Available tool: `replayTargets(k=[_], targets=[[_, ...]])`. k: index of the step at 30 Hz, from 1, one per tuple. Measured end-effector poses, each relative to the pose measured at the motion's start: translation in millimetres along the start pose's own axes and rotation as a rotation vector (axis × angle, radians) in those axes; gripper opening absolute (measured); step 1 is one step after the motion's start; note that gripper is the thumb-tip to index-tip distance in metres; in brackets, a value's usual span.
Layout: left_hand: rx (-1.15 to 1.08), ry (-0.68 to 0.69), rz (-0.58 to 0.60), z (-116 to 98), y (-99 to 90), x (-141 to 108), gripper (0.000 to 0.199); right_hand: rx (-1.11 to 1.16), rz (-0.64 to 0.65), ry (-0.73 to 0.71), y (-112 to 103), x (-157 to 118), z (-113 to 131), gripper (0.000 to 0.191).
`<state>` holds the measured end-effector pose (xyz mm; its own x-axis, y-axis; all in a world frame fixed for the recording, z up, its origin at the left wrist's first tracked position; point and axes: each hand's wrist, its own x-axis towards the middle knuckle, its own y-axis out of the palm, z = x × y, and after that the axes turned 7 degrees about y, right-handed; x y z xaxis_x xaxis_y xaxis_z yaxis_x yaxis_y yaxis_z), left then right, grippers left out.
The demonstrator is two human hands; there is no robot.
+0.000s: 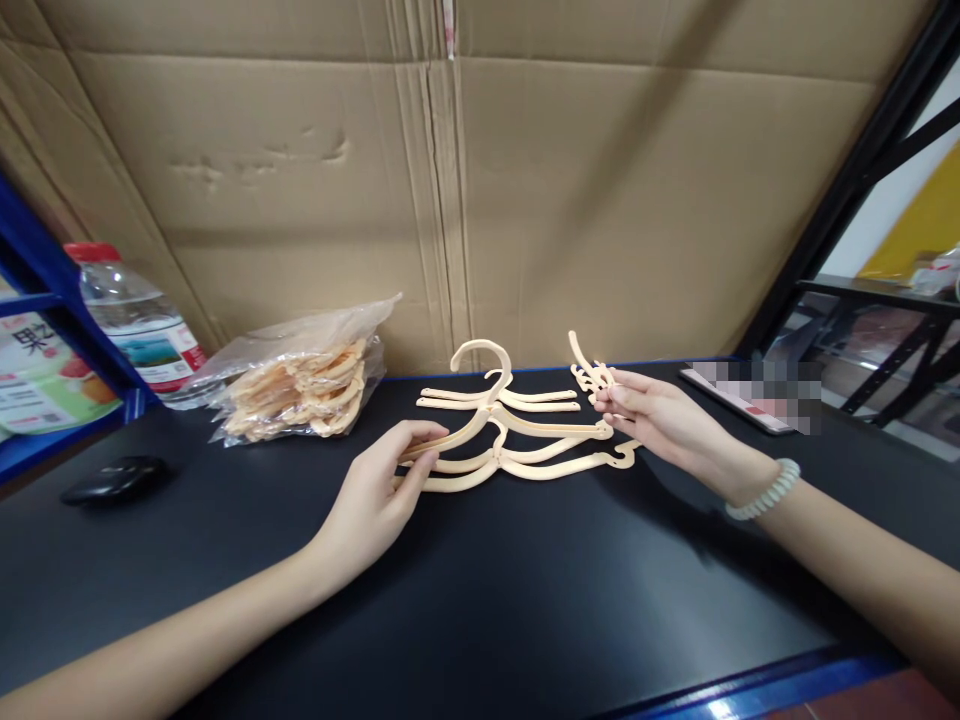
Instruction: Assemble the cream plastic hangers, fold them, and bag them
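My left hand (390, 480) is closed on the left arm of a cream plastic clothes hanger (480, 420), whose hook points up. Under and in front of it lies another cream hanger (551, 467) with a curled clip at its right end. Behind them are loose hanger arms (442, 400), stacked flat on the black table. My right hand (649, 412) is pinched by the held hanger's right end, beside a little pile of small curved cream pieces (577, 352). What its fingertips hold is too small to make out.
A clear plastic bag (300, 390) full of cream hanger parts lies at the back left. Near it are a large water bottle (142, 320) and a black mouse (114, 480). A phone-like flat object (735, 395) lies right. Cardboard (300, 180) walls the back.
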<state>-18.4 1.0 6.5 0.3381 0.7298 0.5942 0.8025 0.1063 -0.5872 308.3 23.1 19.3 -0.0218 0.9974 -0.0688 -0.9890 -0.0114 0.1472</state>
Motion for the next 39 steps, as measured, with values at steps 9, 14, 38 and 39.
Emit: replayTargets(k=[9, 14, 38, 39], targets=[[0.072, 0.063, -0.003, 0, -1.2, 1, 0.019, -0.138, 0.097, -0.035, 8, -6, 9, 0.022], [0.077, 0.063, -0.006, 1, -1.4, 1, 0.017, -0.148, 0.158, 0.033, 4, -7, 11, 0.026], [0.074, 0.074, 0.023, 2, -1.5, 1, 0.016, -0.038, 0.372, 0.346, 3, -10, 18, 0.023], [0.073, 0.072, 0.024, 2, -1.6, 1, 0.015, -0.038, 0.37, 0.35, 2, -10, 18, 0.023]])
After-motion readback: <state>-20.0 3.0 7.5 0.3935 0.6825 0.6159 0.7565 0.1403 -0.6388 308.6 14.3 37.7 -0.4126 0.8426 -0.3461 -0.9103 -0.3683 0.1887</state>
